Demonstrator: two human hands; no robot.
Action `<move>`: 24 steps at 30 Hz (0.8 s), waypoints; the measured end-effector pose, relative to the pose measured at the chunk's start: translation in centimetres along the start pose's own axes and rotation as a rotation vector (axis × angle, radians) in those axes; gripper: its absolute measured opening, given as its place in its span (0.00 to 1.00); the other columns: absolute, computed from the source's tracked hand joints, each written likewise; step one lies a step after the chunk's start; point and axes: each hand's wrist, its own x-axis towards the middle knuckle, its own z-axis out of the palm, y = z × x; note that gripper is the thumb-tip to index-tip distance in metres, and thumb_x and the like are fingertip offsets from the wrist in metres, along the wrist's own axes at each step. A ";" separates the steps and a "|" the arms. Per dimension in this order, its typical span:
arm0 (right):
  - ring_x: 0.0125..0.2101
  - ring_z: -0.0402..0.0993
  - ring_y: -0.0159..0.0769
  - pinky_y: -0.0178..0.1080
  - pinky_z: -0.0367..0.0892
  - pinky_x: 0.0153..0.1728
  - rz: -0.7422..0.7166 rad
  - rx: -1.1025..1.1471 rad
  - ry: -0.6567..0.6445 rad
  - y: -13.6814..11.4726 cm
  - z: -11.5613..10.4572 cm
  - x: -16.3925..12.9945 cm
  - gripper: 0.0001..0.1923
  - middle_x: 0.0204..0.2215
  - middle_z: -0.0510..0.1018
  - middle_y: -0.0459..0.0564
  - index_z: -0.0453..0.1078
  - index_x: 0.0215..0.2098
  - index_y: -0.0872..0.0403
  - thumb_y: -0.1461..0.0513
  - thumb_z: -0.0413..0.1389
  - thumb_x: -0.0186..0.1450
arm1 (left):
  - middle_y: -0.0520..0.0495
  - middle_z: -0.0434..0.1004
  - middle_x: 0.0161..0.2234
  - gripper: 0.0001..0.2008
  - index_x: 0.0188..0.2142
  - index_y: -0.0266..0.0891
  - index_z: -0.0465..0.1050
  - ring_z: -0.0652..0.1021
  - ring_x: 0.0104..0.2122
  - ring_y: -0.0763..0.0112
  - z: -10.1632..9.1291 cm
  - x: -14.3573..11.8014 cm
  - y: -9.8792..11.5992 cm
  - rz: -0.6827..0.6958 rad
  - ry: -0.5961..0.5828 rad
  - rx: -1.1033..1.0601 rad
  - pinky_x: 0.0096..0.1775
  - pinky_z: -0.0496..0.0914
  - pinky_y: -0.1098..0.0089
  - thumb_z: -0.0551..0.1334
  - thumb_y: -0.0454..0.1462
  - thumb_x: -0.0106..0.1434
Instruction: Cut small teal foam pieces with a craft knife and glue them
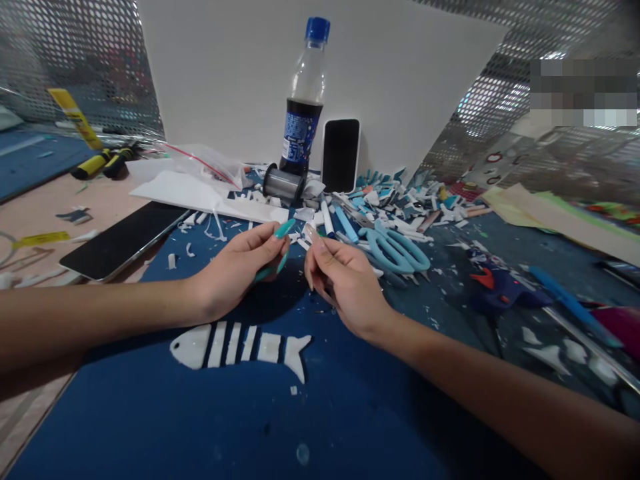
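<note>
My left hand (pixel 235 267) and my right hand (pixel 345 280) meet fingertip to fingertip above a blue mat (pixel 150 413). Both pinch with thumb and forefinger; whatever lies between the fingers is too thin to see. The nails are long and teal. Just in front of my wrists, a white fish-skeleton cutout (pixel 240 347) lies flat on the mat. A grey spool (pixel 283 183) sits beyond my left hand. Light-blue scissors (pixel 395 247) lie right of my right hand.
A cola bottle (pixel 305 100) and a leaning phone (pixel 341 155) stand against a white board. A second phone (pixel 125 240) lies flat at left beside a white sheet (pixel 200 197). Paper scraps (pixel 400 200) and pens (pixel 345 223) litter the middle; a blue glue gun (pixel 500 287) lies right.
</note>
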 end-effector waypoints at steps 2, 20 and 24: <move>0.10 0.51 0.21 0.27 0.45 0.10 0.020 0.030 -0.013 0.0 -0.1 0.0 0.20 0.11 0.62 0.40 0.61 0.18 0.55 0.59 0.47 0.67 | 0.55 0.57 0.22 0.11 0.26 0.37 0.62 0.59 0.21 0.81 -0.1 -0.1 -0.1 0.062 0.001 0.022 0.24 0.57 0.81 0.53 0.36 0.66; 0.14 0.47 0.26 0.34 0.47 0.21 0.134 0.387 -0.261 -0.2 -0.5 0.4 0.24 0.07 0.57 0.41 0.61 0.12 0.56 0.65 0.44 0.67 | 0.56 0.60 0.21 0.10 0.26 0.36 0.64 0.61 0.21 0.82 -0.3 0.6 -0.3 -0.003 0.029 -0.035 0.25 0.59 0.81 0.55 0.35 0.64; 0.14 0.47 0.26 0.33 0.48 0.21 0.134 0.380 -0.262 -0.1 -0.5 0.3 0.22 0.08 0.57 0.40 0.60 0.13 0.55 0.63 0.47 0.66 | 0.56 0.60 0.21 0.10 0.26 0.36 0.65 0.62 0.21 0.83 -0.3 0.7 -0.3 0.010 0.019 -0.043 0.25 0.60 0.81 0.56 0.35 0.64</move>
